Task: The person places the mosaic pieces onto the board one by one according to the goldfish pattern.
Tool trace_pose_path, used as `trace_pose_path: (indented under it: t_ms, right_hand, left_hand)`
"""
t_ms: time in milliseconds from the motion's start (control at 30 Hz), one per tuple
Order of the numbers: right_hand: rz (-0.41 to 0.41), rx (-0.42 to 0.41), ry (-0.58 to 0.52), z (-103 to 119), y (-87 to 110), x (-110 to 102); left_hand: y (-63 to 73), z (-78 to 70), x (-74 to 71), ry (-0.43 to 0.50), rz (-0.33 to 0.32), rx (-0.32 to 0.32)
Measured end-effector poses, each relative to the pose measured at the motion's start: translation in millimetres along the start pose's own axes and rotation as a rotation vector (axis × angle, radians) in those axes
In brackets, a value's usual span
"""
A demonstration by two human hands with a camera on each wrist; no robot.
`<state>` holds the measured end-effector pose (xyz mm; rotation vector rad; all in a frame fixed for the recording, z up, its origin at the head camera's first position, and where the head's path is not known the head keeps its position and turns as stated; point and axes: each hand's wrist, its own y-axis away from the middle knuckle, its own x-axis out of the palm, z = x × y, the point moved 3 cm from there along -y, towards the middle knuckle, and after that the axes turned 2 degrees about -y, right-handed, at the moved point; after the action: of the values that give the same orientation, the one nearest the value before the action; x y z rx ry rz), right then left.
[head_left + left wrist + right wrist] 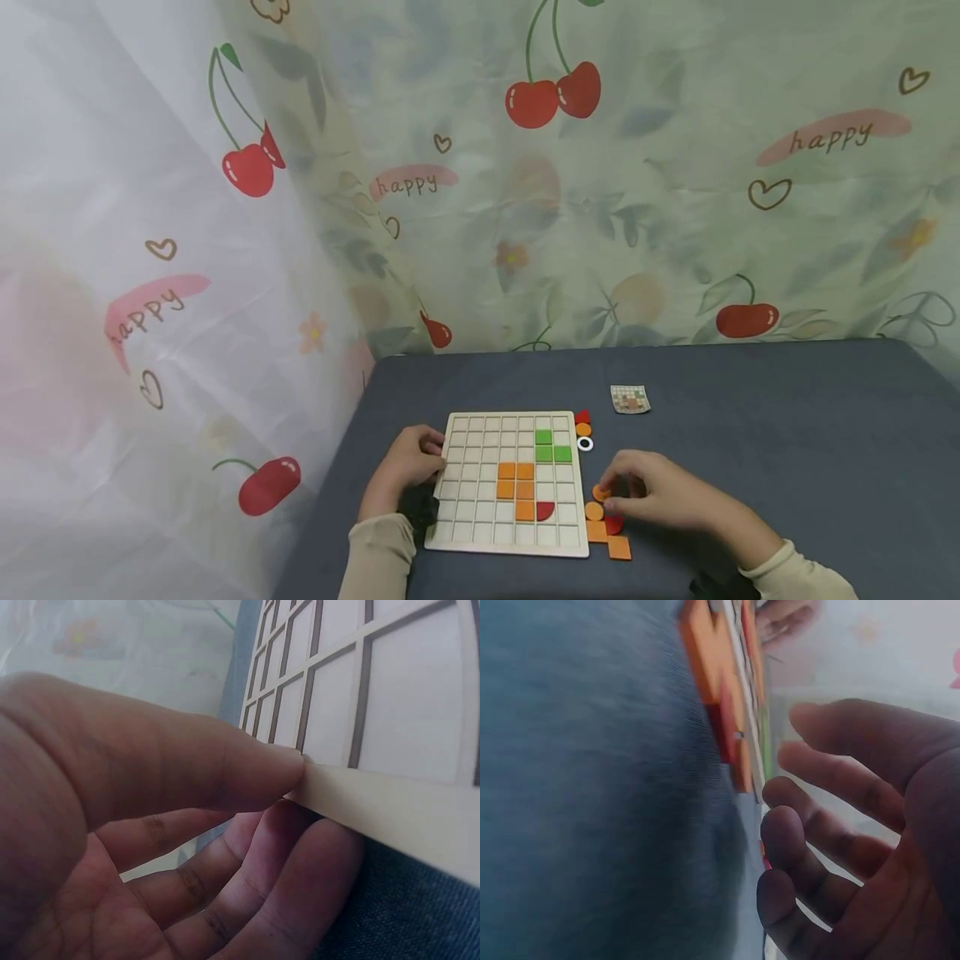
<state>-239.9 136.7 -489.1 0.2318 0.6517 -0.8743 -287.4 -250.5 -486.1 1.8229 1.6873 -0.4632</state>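
Pinching board (507, 550) at left edge: left hand (407, 457) | right hand (662, 490): thumb and fingers parted at orange disc (598, 493), contact unclear | disc apparently on surface (787, 433), just right of board | judged light, stiff, perhaps slippery; best taken by rim

A snug corner here, hung with creased sheeting (645, 208) behind and down the left side, all red cherries (531, 104), hearts (769, 194) and "happy"! Right before it, a table (787, 450) in dark, woven-looking cloth, bearing a gridded board (468, 492) and bright flat pieces (618, 547): a tabletop-game spot, though home or studio, I can't tell!
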Motion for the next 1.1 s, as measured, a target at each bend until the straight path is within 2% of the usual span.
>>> trace_pose_path:
  t_ms: [300, 433, 800, 1100]
  right_hand:
    - [0.095, -0.032, -0.074, -1, 24.9, 8]
    - [0.097, -0.015, -0.077, -1, 30.2, 9]
    - [0.125, 0.042, -0.090, -1, 33.2, 17]
    - [0.131, 0.033, -0.075, 3, 31.1, 18]
  left_hand:
    - [0.9, -0.8, 0.1, 0.009, -0.006, 0.005]
    - [1.3, -1.0, 0.6, 0.014, -0.001, 0.009]
    - [1.0, 1.9, 2.3, 0.012, 0.001, 0.013]
    - [0.0, 1.9, 1.8, 0.008, -0.006, 0.011]
